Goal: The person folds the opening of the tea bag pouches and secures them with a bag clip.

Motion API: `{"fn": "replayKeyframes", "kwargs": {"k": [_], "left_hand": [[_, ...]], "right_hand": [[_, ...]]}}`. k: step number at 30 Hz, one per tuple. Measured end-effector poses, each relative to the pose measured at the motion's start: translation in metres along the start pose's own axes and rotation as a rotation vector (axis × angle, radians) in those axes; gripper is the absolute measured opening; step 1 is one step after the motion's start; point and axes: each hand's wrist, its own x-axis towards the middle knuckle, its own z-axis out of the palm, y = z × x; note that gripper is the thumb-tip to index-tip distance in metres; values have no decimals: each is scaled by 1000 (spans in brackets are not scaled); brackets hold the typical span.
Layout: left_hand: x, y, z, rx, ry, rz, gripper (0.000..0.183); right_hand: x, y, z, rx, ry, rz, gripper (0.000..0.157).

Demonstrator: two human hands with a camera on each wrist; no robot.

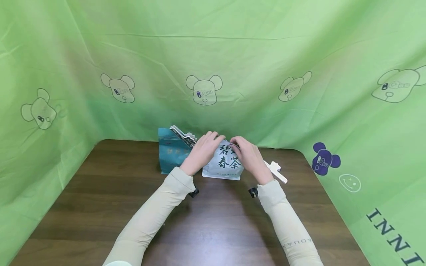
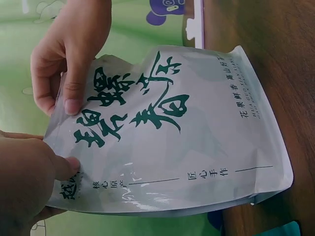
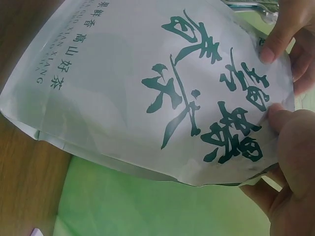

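A white bag with green characters (image 1: 222, 170) stood on the counter (image 1: 219, 229) toward its far side, its base spread between two corners. The left hand (image 1: 203, 149) and the right hand (image 1: 249, 157) were a little apart, each pinching the bag's top edge, thumb on the front and fingers behind. Past the bag, the counter's far edge met a green cloth (image 1: 246, 48), so little room lay that way; on the near side, a broad stretch of wood ran between the sleeves. Left of the bag stood a teal pouch (image 1: 169, 155); the left hand covered the space between the two. A black-and-white strip (image 1: 181, 135) slanted up at the pouch's right side, partly hidden. To the right, a white strip (image 1: 277, 171) slanted from behind the right hand, with some counter showing between it and the right edge.
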Motion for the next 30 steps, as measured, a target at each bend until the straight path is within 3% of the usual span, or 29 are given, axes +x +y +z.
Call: {"fn": "replayKeyframes", "kwargs": {"k": [12, 19, 30], "left_hand": [[-10, 5, -14, -57, -3, -1, 38], [-30, 12, -28, -54, 26, 0, 39], [-71, 1, -52, -95, 94, -113, 43]], "right_hand": [[-8, -10, -4, 30, 87, -66, 7], [-15, -27, -4, 105, 103, -131, 13], [-3, -63, 19, 216, 66, -224, 13]]}}
